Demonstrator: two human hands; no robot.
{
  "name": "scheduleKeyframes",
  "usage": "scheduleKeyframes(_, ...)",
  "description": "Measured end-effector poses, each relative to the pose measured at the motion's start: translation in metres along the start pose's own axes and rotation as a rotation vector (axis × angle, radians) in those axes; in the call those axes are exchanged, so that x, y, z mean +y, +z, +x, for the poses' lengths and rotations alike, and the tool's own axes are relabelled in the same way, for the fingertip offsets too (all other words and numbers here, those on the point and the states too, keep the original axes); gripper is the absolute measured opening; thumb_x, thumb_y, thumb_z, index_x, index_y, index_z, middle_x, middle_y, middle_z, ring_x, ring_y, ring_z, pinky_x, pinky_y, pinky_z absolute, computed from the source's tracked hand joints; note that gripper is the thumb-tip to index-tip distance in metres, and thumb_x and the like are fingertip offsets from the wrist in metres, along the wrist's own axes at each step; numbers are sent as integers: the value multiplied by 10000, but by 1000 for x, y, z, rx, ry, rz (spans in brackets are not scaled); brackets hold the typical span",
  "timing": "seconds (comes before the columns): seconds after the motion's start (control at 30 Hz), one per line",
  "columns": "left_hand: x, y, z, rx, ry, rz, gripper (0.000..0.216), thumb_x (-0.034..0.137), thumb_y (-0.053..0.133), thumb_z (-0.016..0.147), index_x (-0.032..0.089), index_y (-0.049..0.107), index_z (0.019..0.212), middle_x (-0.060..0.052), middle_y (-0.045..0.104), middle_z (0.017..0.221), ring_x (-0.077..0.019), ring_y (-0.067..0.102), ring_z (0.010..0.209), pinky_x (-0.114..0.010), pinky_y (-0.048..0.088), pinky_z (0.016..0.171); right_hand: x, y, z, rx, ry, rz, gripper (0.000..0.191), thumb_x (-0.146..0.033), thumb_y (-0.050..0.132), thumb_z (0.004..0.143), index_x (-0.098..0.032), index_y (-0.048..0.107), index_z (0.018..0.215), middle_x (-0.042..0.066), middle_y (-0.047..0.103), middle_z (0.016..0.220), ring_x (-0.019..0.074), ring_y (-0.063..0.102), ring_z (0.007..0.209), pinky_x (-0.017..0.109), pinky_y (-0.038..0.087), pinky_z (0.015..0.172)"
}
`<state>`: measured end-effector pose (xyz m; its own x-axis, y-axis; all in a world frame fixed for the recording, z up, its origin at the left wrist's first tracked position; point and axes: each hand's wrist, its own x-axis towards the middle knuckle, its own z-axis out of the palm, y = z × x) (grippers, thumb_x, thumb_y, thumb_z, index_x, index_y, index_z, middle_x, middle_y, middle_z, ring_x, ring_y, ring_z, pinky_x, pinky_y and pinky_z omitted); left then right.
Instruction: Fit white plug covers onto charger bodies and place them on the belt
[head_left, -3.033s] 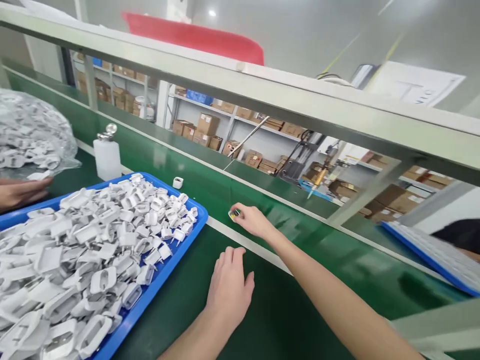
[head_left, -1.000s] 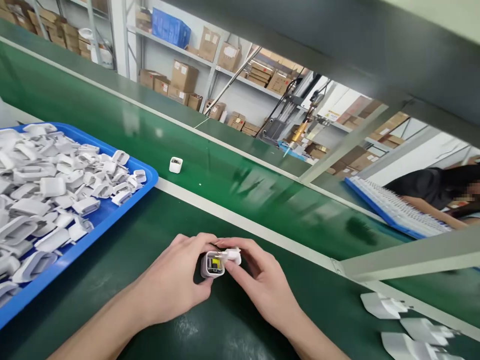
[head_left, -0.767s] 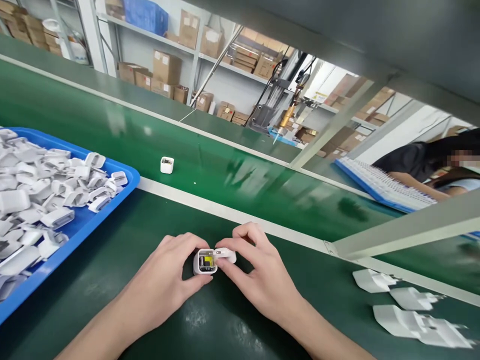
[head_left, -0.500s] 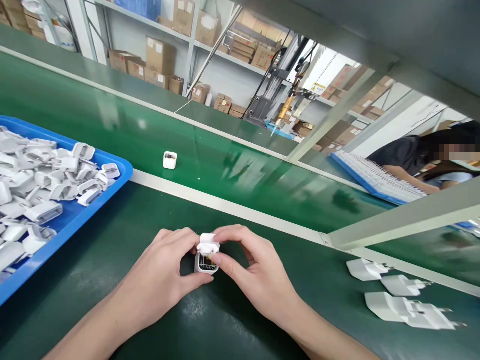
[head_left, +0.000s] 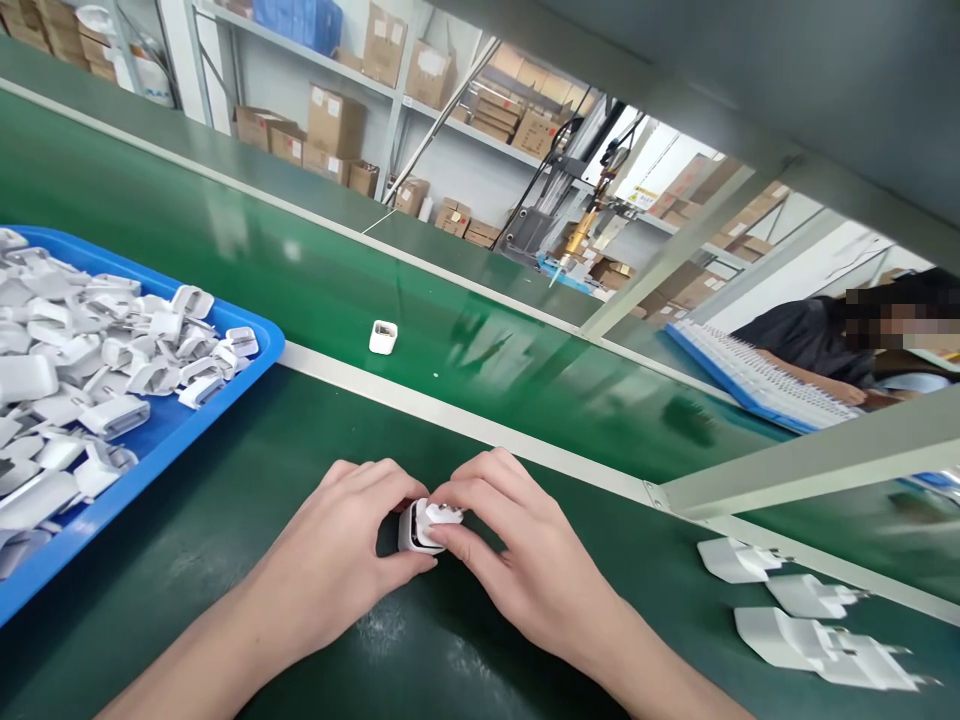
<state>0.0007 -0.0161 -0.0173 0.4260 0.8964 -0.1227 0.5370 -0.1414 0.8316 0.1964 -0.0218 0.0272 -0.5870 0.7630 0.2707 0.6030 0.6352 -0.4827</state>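
L hand (head_left: 349,540): grip closed on white housing (head_left: 406,532), over counter (head_left: 315,420), short of far edge; prob. best kept steady. R hand (head_left: 510,545) pinches white pin pc (head_left: 430,514) at housing's open end; prob. square it up, press evenly.

The person working here is bare-armed from the fingertips back along as much of the left forearm (head_left: 217,635) and right forearm (head_left: 637,650) as I can see from this spot. The left hand (head_left: 341,545) is slim, its knuckles softly rounded, its thumb tapering to a narrow tip. The right hand (head_left: 517,545) matches it, with slender fingers (head_left: 480,500). Both wrists are smooth and slight, widening evenly into the arms.
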Motion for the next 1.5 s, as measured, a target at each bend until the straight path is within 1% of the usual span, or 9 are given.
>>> scheduleKeyframes(0.3,0,-1,0,16,8,-7,123,326,708,863,306,653,972,51,661,1066,-248,527,1044,-352,449,834,3,5,1,-9,-50,-41,45,-173,564,1032,-193,604,1021,39,633,940,182,529,830,325,432,753)
scheduleKeyframes(0.73,-3,1,1,75,67,-59,133,336,736,836,285,661,932,42,671,1015,-246,543,1003,-349,442,829,-3,24,-5,37,18,-163,240,-133,405,1033,-199,500,823,52,558,825,197,469,761,325,383,653)
scheduleKeyframes(0.87,-5,3,-2,85,131,-2,128,372,698,867,279,667,949,31,671,1015,-247,563,998,-369,446,864,-7,25,-5,-5,75,-212,191,-135,435,1020,-198,494,850,42,565,838,196,481,783,314,390,672)
scheduleKeyframes(0.97,-11,7,-6,91,169,76,319,392,699,854,300,644,1155,6,665,1133,-267,577,1064,-400,452,923,-7,7,-12,-65,151,-258,103,-132,554,988,-196,536,910,22,612,892,178,545,842,287,425,725)
scheduleKeyframes(1.07,-18,12,-6,125,165,116,567,487,687,841,295,544,1355,-39,643,1232,-298,580,1123,-413,483,912,-2,-30,-41,-133,283,-347,94,-117,605,960,-202,586,924,11,638,910,171,591,864,278,433,752)
scheduleKeyframes(1.2,-25,17,-6,148,206,160,506,566,593,884,289,595,1307,-62,669,1182,-315,597,1109,-410,501,871,3,-99,-100,-171,488,-482,60,-245,685,914,-202,645,906,38,652,915,201,633,814,296,463,713)
scheduleKeyframes(1.3,-24,17,-6,145,213,168,456,564,547,914,292,620,1272,-66,677,1167,-317,603,1107,-411,503,869,5,-145,-124,-102,600,-575,238,-410,678,910,-187,661,991,85,660,922,243,646,747,341,485,671)
scheduleKeyframes(1.4,-22,15,-7,137,224,162,410,545,516,939,283,637,1230,-61,673,1186,-316,603,1108,-426,503,890,12,-159,-109,-40,610,-601,355,-516,630,942,-183,656,1063,76,658,887,231,633,696,340,485,646)
scheduleKeyframes(1.5,-20,13,-7,133,259,156,342,490,492,969,272,645,1184,-51,664,1201,-295,603,1097,-425,493,918,34,-138,-57,-18,534,-579,404,-527,581,990,-158,654,1135,25,636,854,199,640,762,310,499,709)
